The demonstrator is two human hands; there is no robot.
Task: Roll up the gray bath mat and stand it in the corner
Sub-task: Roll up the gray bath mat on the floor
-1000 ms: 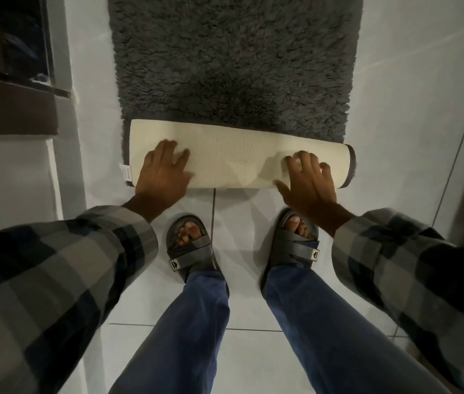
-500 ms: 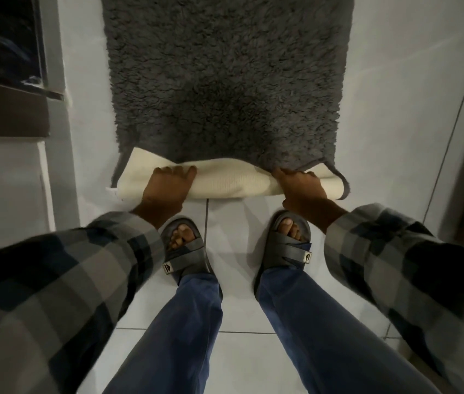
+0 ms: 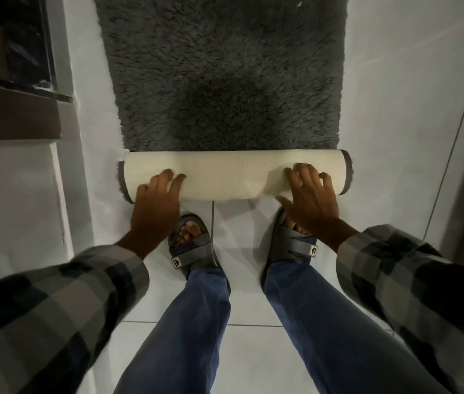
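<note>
White tiled floor [image 3: 395, 115], gray bath mat [image 3: 222, 78] partly rolled, two sandalled feet [image 3: 193, 245].

floor: white tiles [image 3: 395, 115] | gray sandals [image 3: 193, 251] | blue jeans [image 3: 185, 331]

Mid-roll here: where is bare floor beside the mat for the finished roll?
Bare white tile runs right of the gray bath mat, out to the grout line. A narrower strip lies between the mat and the door frame. Crowded near the sandals, where both hands press the roll.
</note>
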